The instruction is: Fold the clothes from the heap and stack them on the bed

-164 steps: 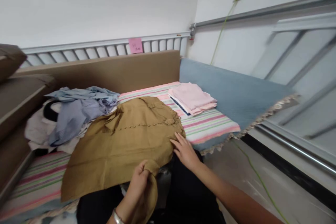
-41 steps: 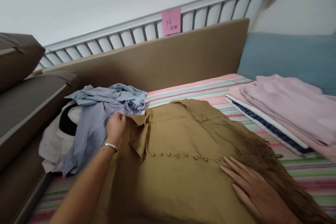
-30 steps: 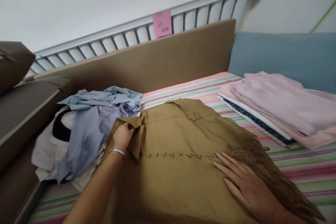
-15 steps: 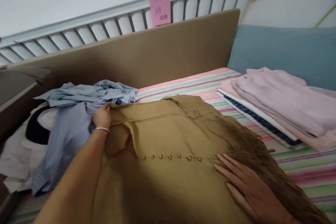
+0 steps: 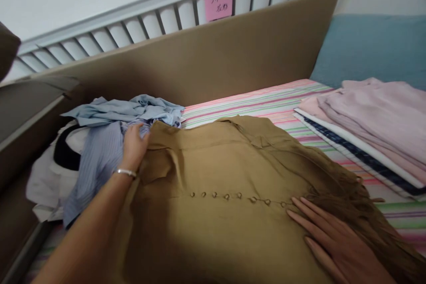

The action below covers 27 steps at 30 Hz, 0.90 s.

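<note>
Spread out in front of me lies a mustard-brown buttoned garment [image 5: 213, 164], with a row of small round buttons across its middle and a tied strip near its far right. My left hand [image 5: 135, 144], with a silver bangle at the wrist, is at the garment's far left corner, its fingers slightly apart and no cloth visibly pinched between them. My right hand [image 5: 333, 235] rests flat on the right part of the garment, fingers stretched out near the end of the button row. The cloth beyond that hand is bunched.
Loose clothes lie at left: a light blue garment [image 5: 123, 111], a blue striped shirt [image 5: 100, 151] and a white garment with black [image 5: 43, 186]. A folded stack [image 5: 376, 133] sits right on the striped sheet [image 5: 233, 104]. A brown headboard [image 5: 213, 57] and a blue panel [image 5: 372, 49] stand behind.
My left hand has let go of the garment's corner, which now lies flatter. My right hand stays spread on the cloth. The whole view has shifted somewhat.
</note>
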{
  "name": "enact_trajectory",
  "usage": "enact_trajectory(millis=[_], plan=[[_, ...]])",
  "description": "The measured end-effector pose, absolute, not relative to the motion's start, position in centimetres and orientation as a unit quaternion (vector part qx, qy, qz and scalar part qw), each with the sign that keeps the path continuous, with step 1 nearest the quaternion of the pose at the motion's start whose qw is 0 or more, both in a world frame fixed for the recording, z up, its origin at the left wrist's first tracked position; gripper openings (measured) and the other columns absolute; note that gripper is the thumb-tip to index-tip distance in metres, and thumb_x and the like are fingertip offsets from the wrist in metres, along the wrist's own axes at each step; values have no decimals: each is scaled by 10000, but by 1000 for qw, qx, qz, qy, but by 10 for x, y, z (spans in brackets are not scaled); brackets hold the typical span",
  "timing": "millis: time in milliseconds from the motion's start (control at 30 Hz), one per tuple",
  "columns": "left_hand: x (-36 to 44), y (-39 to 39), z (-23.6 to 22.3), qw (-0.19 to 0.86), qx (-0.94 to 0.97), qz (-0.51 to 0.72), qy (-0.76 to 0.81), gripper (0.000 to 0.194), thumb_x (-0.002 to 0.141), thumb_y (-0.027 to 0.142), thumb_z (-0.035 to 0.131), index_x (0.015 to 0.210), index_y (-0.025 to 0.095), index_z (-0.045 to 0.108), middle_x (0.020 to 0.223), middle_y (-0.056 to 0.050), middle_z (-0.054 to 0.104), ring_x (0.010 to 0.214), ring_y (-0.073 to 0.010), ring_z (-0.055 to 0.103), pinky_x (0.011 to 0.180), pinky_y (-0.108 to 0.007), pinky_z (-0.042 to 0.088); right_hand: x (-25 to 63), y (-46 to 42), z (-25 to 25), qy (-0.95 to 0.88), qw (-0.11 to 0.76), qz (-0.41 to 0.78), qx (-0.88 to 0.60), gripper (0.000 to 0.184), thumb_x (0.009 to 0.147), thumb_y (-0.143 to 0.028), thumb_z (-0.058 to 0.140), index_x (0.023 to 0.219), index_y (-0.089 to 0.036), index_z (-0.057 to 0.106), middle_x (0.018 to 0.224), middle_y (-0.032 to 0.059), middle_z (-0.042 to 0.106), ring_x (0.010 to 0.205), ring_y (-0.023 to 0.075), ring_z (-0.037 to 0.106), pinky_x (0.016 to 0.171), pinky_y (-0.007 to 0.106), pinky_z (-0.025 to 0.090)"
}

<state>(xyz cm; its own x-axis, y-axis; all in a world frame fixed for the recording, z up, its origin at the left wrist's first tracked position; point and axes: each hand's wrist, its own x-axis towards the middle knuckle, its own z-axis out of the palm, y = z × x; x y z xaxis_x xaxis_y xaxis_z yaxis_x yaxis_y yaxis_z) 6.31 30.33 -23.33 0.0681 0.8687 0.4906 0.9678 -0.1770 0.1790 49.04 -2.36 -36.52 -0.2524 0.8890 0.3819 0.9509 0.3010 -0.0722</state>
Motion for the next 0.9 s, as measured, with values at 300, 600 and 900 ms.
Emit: enact_trajectory(millis=[300,600,900], plan=[[54,179,-256,145,-862,22,-485,240,846,184,441,984,198,636,984,-95,626,951,-244,517,829,-384,357,490,-22,-372,-771,202,-48,-602,455,852,-431,465,1287,-310,521,1375,25,485,1238,263,470,956,431,447],[8,178,-219,214,-856,48,-467,260,834,127,410,864,200,658,906,-88,620,927,-248,522,849,-403,338,486,-21,-368,-763,200,-50,-612,423,873,-410,439,1271,-304,534,1383,40,476,1262,241,445,967,436,434],[52,143,-233,138,-848,11,-511,280,864,197,392,983,192,646,999,-112,652,993,-248,550,949,-448,305,485,-22,-368,-761,198,-44,-616,416,877,-391,431,1270,-297,533,1378,49,482,1265,239,438,967,440,428]])
